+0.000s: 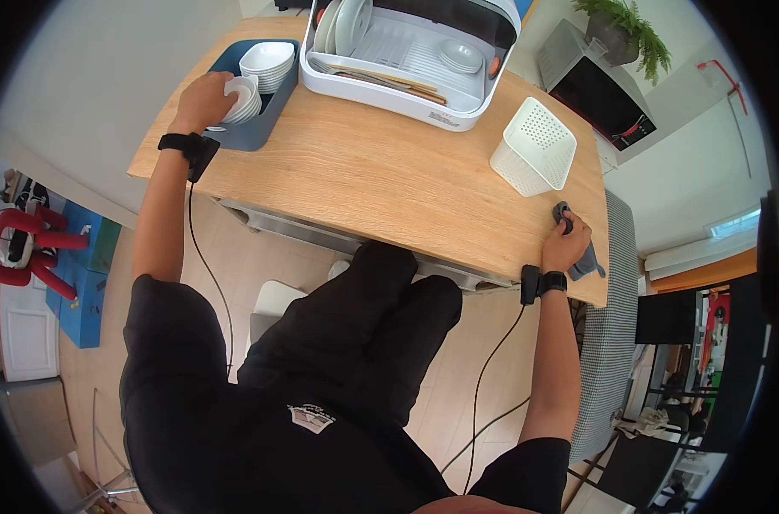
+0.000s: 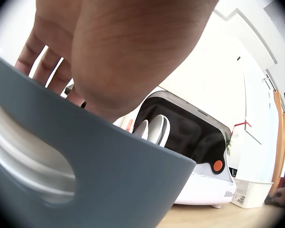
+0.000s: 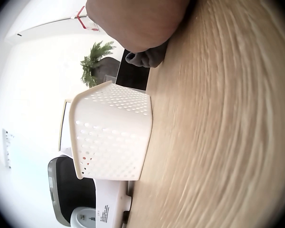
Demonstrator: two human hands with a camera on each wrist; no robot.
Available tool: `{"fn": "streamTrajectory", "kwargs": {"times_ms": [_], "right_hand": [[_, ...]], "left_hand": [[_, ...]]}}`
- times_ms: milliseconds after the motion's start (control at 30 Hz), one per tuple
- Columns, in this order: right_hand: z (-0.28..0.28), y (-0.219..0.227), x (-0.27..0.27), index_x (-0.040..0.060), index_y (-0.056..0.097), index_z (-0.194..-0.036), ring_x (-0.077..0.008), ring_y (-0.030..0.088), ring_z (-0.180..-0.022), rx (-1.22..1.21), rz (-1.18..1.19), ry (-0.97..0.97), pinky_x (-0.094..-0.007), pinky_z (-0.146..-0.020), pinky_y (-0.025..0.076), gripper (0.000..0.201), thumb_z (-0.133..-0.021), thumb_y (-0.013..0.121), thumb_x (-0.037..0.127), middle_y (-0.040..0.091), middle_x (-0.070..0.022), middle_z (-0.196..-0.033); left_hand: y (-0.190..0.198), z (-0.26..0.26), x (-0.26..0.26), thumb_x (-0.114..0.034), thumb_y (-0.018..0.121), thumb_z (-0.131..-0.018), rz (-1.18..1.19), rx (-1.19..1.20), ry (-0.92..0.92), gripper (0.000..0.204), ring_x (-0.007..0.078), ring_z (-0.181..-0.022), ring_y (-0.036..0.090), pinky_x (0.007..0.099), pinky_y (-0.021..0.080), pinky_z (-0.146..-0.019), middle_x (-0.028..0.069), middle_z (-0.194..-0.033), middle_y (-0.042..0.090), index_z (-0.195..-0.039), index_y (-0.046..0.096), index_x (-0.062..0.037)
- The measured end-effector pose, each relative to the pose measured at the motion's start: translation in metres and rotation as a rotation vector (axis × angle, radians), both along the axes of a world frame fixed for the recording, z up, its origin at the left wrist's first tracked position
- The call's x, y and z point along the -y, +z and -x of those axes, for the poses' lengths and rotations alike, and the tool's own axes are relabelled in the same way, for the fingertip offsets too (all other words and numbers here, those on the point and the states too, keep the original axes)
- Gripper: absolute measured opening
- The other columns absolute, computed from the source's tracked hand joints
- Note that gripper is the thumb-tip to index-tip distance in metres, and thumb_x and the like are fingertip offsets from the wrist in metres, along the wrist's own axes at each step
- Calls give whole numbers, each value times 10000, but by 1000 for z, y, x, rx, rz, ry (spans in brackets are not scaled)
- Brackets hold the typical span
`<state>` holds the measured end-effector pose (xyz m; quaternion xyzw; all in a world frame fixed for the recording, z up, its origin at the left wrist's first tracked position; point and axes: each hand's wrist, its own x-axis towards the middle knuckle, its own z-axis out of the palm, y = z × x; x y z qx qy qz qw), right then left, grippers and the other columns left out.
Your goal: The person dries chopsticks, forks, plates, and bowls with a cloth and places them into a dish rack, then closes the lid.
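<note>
Inside a blue-grey bin [image 1: 274, 116] at the table's left end are a stack of white square bowls [image 1: 268, 62] and a tilted stack of small white bowls [image 1: 247, 104]. My left hand [image 1: 206, 103] reaches over the bin's side, its fingertips at the small bowls. In the left wrist view the bin's wall [image 2: 118, 166] hides those fingertips, so the hold cannot be made out. At the table's right edge my right hand [image 1: 566, 245] grips a dark grey cloth [image 1: 587, 261], which bunches beyond the fingers. That bunched cloth [image 3: 149, 57] also shows in the right wrist view.
A white dish rack [image 1: 389, 90] with plates, small dishes and chopsticks stands at the table's back. To its right is an upright, perforated white basket [image 1: 531, 158]. A microwave [image 1: 599, 94] with a plant on top is beyond the table's right side. Cables hang from both wrists.
</note>
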<state>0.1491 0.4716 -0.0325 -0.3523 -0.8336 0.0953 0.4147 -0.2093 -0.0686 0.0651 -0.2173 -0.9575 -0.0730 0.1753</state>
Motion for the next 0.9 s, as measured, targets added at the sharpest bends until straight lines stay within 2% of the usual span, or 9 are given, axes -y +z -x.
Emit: {"fn": "streamTrajectory", "kwargs": {"times_ms": [133, 200, 433, 500, 633, 767, 833, 900], "right_hand": [[2, 0, 1, 44, 681, -1013, -347, 577, -1061, -7, -29, 14, -442, -938, 455, 167, -863, 619, 6, 625, -135, -1064], [2, 1, 1, 42, 678, -1006, -348, 577, -1060, -15, -44, 14, -443, -938, 454, 163, -859, 620, 2, 627, -134, -1059], [3, 2, 2, 27, 672, -994, -345, 576, -1050, -21, -49, 34, -446, -939, 454, 157, -852, 621, -16, 632, -140, -1049], [3, 3, 3, 25, 672, -995, -345, 576, -1048, -27, -52, 33, -447, -936, 456, 158, -851, 620, -15, 631, -141, -1047], [2, 2, -1, 19, 675, -1001, -348, 577, -1041, -27, -48, 46, -446, -925, 463, 167, -848, 619, -18, 626, -143, -1047], [2, 3, 0, 13, 675, -1005, -349, 576, -1039, -33, -19, 57, -443, -924, 459, 172, -848, 616, -26, 619, -148, -1058], [2, 4, 1, 12, 674, -1005, -347, 575, -1043, -31, -10, 58, -443, -925, 458, 172, -849, 615, -29, 617, -148, -1059], [2, 5, 2, 11, 674, -1006, -346, 575, -1046, -29, -3, 60, -443, -926, 457, 172, -851, 614, -31, 614, -148, -1060]], "left_hand": [[8, -1, -11, -252, 691, -876, -96, -78, -21, 374, 352, -990, 669, 436, 537, -890, 151, -1093, 699, -1194, 690, -56], [9, 5, -18, -215, 673, -897, -117, -173, -123, 332, 300, -996, 659, 403, 528, -870, 108, -1119, 688, -1200, 676, -77], [4, 27, -50, -190, 661, -902, -66, -213, -265, 343, 314, -1062, 602, 405, 502, -919, 125, -1102, 680, -1212, 667, -43], [6, 29, -57, -167, 644, -901, 45, -7, -229, 347, 330, -1108, 578, 417, 491, -939, 157, -1091, 679, -1220, 669, -33], [5, 24, -67, -128, 624, -898, 35, 53, -195, 339, 339, -1097, 592, 427, 489, -943, 188, -1080, 676, -1219, 678, -36], [3, 34, -69, -74, 612, -878, 29, 34, -167, 329, 338, -1093, 597, 424, 492, -943, 175, -1085, 679, -1196, 692, -47], [5, 37, -70, -38, 593, -849, -7, 2, -147, 292, 310, -1069, 633, 421, 521, -918, 123, -1054, 723, -1100, 735, -80], [5, 42, -70, -25, 588, -841, -18, -17, -158, 292, 310, -1049, 644, 422, 525, -907, 125, -1041, 725, -1086, 737, -80]]}}
